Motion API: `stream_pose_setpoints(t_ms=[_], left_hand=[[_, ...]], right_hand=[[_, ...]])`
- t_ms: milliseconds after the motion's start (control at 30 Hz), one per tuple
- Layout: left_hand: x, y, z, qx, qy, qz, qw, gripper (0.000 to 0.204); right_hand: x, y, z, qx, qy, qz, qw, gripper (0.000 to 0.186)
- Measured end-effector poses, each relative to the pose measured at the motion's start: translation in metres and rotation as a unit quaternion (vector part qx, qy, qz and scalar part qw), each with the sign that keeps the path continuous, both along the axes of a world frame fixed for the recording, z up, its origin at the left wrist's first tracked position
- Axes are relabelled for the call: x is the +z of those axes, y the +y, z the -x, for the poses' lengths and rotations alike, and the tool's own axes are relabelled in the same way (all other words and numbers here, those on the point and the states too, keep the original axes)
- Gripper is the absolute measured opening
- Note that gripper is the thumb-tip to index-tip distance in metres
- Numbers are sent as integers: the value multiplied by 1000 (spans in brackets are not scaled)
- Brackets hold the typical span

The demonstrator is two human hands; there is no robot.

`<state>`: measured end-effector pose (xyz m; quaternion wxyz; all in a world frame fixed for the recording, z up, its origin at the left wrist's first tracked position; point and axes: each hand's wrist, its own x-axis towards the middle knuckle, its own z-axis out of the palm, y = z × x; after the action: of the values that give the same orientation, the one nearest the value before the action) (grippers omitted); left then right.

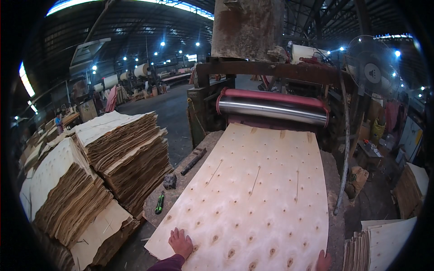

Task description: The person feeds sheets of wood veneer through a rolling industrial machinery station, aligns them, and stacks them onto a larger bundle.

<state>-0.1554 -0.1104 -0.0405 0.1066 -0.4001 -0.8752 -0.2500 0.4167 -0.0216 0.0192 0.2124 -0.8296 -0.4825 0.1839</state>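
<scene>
A large pale sheet of wood veneer (253, 198) with many dark knots and a few long cracks lies on the stone-like bed in front of me. Its far end reaches just below a shiny metal roller (271, 110) with a pink-red covering around it. Flat on the sheet's near left part rests my left hand (181, 244), fingers spread. At the near right edge, my right hand (323, 261) grips the sheet; part of it is cut off by the picture's lower rim, and its fingers under the edge are hidden.
On the bed's left side lie a green-and-black cutter (159, 202), a small black block-shaped object (170, 181) and a dark bar (193, 161). Tall veneer stacks (126, 153) stand at the left; another stack (384, 244) is at the right. A metal pole (346, 158) leans by the machine.
</scene>
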Motion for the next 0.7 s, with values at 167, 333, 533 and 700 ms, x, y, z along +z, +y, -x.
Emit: stream_pose_setpoints(t_ms=[167, 333, 533, 700], left_hand=[[-1, 0, 0, 1, -6, 5, 1000, 44], [0, -1, 0, 0, -9, -1, 1000, 45], [-1, 0, 1, 1, -6, -3, 1000, 44], [1, 0, 0, 0, -2, -5, 1000, 44]], right_hand=[[5, 1, 2, -6, 5, 25, 1000, 78], [3, 0, 1, -3, 10, 20, 1000, 77], [2, 1, 0, 1, -8, 21, 1000, 77], [3, 1, 1, -4, -12, 24, 1000, 77]])
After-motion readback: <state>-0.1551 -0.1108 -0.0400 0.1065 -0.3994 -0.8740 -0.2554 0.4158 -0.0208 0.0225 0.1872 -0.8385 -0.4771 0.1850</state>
